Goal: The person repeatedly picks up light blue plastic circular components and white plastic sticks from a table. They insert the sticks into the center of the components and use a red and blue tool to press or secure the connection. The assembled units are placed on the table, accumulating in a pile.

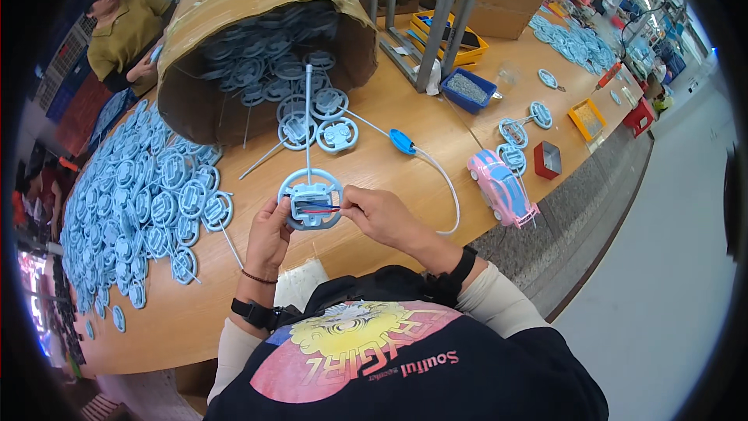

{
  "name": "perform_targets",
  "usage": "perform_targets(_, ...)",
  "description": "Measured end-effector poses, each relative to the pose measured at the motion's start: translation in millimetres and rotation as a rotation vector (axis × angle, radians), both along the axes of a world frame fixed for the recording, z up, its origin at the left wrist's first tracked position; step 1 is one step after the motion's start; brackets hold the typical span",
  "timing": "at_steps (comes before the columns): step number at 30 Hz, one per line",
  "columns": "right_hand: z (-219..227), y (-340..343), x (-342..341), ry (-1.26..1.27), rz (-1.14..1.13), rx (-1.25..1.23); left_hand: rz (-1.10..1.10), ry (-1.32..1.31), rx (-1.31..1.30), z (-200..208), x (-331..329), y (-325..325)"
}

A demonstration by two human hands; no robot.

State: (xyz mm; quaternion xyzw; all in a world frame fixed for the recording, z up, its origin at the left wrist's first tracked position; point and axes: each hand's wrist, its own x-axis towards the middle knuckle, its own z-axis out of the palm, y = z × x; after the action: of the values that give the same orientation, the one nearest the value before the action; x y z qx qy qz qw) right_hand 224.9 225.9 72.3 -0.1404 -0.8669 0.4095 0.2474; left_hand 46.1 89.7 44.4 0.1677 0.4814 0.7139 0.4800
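Head view: round pale-blue wheel-shaped controller (311, 198)

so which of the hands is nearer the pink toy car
Right. The right hand sits just left of the pink toy car; the left hand is farther off, holding the blue wheel part.

A long wooden bench (374, 164) runs ahead of the hands; pale smooth floor (662, 265) lies to their right, brightly lit.

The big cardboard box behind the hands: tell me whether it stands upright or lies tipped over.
Tipped over. The cardboard box lies on its side, its open mouth facing the person, blue plastic wheels spilling out onto the table.
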Motion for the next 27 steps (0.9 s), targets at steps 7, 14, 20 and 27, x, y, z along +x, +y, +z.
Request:
perform_targets(7,4,-3,1,0.002,0.017,-0.059,-0.087,0.012,0.036,2,-3,-1)
perform_targets(14,-1,-2,-2,0.003,0.028,-0.103,-0.199,-0.257,0.062,-4,5,4)
perform_targets(20,-18,-1,-9,-0.079,0.043,-0.153,-0.172,-0.19,0.035,-24,-2,-1)
perform_targets(27,-39,7,-5,-0.221,0.008,-0.294,0.268,-0.076,-0.025,-78,-112,-74)
